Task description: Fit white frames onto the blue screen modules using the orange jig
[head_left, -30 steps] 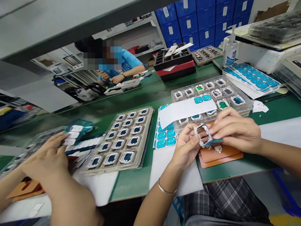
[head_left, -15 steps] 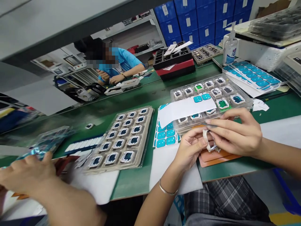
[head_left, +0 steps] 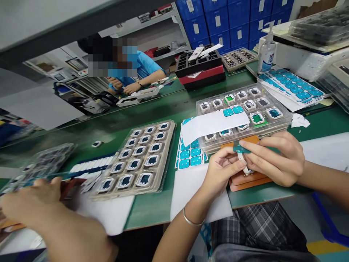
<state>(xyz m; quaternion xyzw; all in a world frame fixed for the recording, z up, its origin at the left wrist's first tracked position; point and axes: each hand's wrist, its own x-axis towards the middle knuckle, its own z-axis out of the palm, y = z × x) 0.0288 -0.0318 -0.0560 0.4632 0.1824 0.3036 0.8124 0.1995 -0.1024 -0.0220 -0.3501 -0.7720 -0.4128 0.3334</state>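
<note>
My left hand (head_left: pixel 225 171), with a silver bangle on its wrist, pinches a small white frame (head_left: pixel 241 156). Against the frame's other side, the closed fingers of my right hand (head_left: pixel 278 158) hold a small teal piece (head_left: pixel 238 148) near my left fingertips. The frame's lower part is partly hidden by my fingers. Below both hands lie orange flat pads (head_left: pixel 245 181). Just beyond them is a clear tray (head_left: pixel 201 145) of white-rimmed parts, with a white sheet (head_left: pixel 215 125) bearing two teal stickers across it.
Another filled tray (head_left: pixel 170 145) stands left of centre. Teal sticker sheets (head_left: pixel 191 156) lie between the trays. At far left is another person's hand (head_left: pixel 32 200). A person in blue (head_left: pixel 147 69) sits opposite. A pump bottle (head_left: pixel 267 54) and more sticker sheets (head_left: pixel 302 91) are at right.
The teal piece at my fingertips now shows more clearly, and my right fingers have shifted slightly. The view has shifted a little. The other person's hand at left has moved slightly.
</note>
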